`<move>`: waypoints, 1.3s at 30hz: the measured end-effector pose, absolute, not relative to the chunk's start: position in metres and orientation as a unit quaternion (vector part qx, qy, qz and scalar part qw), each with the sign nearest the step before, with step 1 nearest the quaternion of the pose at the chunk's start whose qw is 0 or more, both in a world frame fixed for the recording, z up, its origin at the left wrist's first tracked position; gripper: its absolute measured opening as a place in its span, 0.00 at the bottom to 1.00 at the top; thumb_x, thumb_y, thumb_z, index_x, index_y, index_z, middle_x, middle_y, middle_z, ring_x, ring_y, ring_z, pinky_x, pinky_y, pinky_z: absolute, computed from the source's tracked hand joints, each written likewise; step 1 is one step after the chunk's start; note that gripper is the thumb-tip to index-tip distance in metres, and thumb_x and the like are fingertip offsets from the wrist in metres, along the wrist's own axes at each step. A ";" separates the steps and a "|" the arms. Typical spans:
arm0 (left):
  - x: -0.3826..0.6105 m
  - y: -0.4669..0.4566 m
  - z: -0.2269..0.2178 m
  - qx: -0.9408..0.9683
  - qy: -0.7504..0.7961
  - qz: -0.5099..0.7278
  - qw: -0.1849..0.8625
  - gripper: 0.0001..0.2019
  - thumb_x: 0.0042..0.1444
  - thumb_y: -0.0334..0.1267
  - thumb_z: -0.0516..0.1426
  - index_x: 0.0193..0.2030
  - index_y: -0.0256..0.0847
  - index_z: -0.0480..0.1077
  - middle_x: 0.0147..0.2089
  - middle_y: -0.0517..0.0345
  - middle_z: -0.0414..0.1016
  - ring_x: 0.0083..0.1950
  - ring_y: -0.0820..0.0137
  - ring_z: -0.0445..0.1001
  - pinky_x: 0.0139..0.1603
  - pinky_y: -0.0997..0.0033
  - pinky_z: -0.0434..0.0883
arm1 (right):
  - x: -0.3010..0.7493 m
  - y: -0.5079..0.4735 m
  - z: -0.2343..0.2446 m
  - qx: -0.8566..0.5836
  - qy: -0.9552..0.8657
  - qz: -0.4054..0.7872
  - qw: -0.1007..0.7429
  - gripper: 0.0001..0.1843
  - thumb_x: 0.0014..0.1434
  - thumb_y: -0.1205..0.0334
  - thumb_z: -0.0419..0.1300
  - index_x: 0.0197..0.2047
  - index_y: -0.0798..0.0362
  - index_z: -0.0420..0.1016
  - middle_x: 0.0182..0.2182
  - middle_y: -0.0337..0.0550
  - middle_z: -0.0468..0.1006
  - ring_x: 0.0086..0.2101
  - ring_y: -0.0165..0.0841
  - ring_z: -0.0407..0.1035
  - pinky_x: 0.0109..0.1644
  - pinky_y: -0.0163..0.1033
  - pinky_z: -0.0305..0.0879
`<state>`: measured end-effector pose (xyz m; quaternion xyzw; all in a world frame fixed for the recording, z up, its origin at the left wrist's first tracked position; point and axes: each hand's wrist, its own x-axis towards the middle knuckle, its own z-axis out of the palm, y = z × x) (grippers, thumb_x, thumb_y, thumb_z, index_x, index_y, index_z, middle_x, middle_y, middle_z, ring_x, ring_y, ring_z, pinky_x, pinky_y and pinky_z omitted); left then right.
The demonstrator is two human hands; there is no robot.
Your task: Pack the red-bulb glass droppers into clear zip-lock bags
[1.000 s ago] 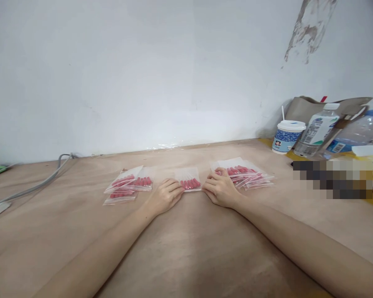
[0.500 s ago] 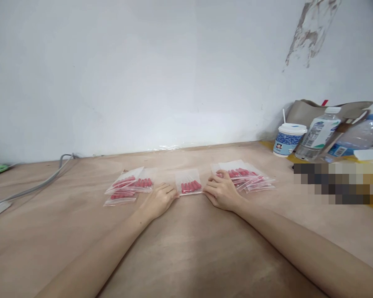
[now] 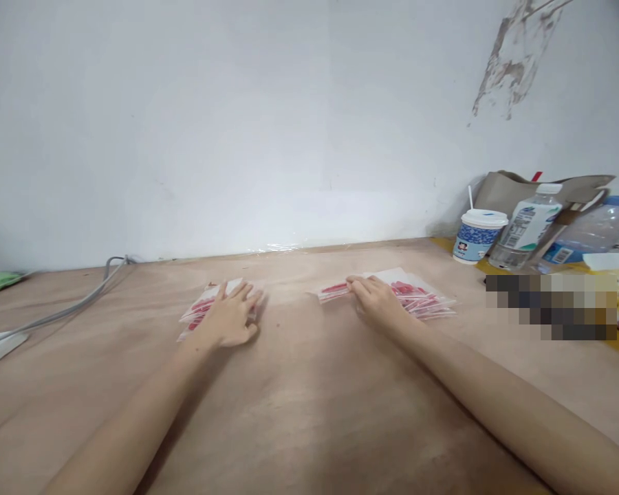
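Note:
My left hand (image 3: 232,316) lies over the left pile of small clear zip bags (image 3: 202,308), its fingers spread. Red pieces show through the plastic, partly hidden by the hand. My right hand (image 3: 374,299) pinches a zip bag (image 3: 334,292) that holds red pieces; the bag sticks out to the left of the fingers and looks blurred. Just right of that hand lies a larger pile of similar bags (image 3: 426,299), overlapping one another with red pieces inside.
At the right back stand a paper cup (image 3: 477,237) with a straw, a clear bottle (image 3: 529,227), a blue-capped bottle (image 3: 595,234) and a grey bag (image 3: 500,189). A grey cable (image 3: 77,302) crosses the wooden table (image 3: 289,399) at left, near a green item (image 3: 0,282).
My left hand has let go of the middle bag and moved left onto the left pile, fingers spreading. My right hand has drawn a bag toward the right pile.

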<state>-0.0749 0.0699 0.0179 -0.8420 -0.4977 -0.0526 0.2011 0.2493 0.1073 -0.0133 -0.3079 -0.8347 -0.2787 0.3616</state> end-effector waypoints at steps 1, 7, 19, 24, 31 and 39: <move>-0.083 0.072 0.019 -0.840 -0.503 -0.048 0.199 0.27 0.47 0.34 0.56 0.56 0.34 0.60 0.57 0.38 0.61 0.59 0.49 0.55 0.57 0.41 0.42 | 0.259 0.109 -0.010 -0.320 -0.824 -0.282 0.372 0.10 0.57 0.74 0.46 0.34 0.56 0.67 0.40 0.49 0.75 0.34 0.33 0.67 0.39 0.37 0.57; -0.092 0.074 0.021 -0.842 -0.504 -0.053 0.185 0.12 0.58 0.31 0.47 0.44 0.39 0.70 0.42 0.48 0.72 0.49 0.56 0.67 0.56 0.42 0.43 | 0.316 0.102 -0.009 -0.400 -0.811 -0.289 0.315 0.09 0.57 0.71 0.47 0.34 0.55 0.68 0.37 0.49 0.75 0.33 0.34 0.67 0.38 0.38 0.56; 0.009 0.066 -0.014 -0.880 -0.434 -0.185 0.064 0.18 0.62 0.41 0.46 0.57 0.41 0.62 0.57 0.51 0.63 0.58 0.65 0.62 0.57 0.66 0.60 | 0.272 0.060 0.000 -0.357 -0.868 -0.206 0.276 0.17 0.53 0.51 0.54 0.41 0.53 0.70 0.39 0.48 0.74 0.41 0.39 0.63 0.47 0.46 0.48; 0.020 0.060 -0.018 -0.893 -0.397 -0.211 0.021 0.28 0.56 0.45 0.54 0.62 0.39 0.53 0.63 0.44 0.52 0.63 0.59 0.51 0.59 0.57 0.58 | 0.234 0.074 -0.009 -0.295 -0.896 -0.210 0.257 0.13 0.52 0.59 0.55 0.40 0.53 0.70 0.32 0.44 0.74 0.36 0.36 0.63 0.44 0.45 0.48; 0.009 0.058 -0.018 -0.906 -0.373 -0.200 -0.021 0.19 0.60 0.41 0.50 0.58 0.45 0.61 0.62 0.50 0.56 0.60 0.62 0.59 0.57 0.60 0.61 | 0.236 0.086 -0.024 -0.276 -0.881 -0.237 0.304 0.09 0.56 0.67 0.52 0.28 0.53 0.71 0.23 0.39 0.73 0.30 0.30 0.62 0.44 0.43 0.47; 0.017 0.055 -0.020 -0.891 -0.393 -0.226 0.017 0.18 0.59 0.40 0.52 0.56 0.42 0.63 0.58 0.46 0.61 0.57 0.60 0.62 0.55 0.57 0.62 | 0.237 0.084 -0.023 -0.280 -0.879 -0.230 0.311 0.11 0.57 0.68 0.51 0.27 0.53 0.72 0.23 0.39 0.74 0.30 0.30 0.62 0.45 0.44 0.46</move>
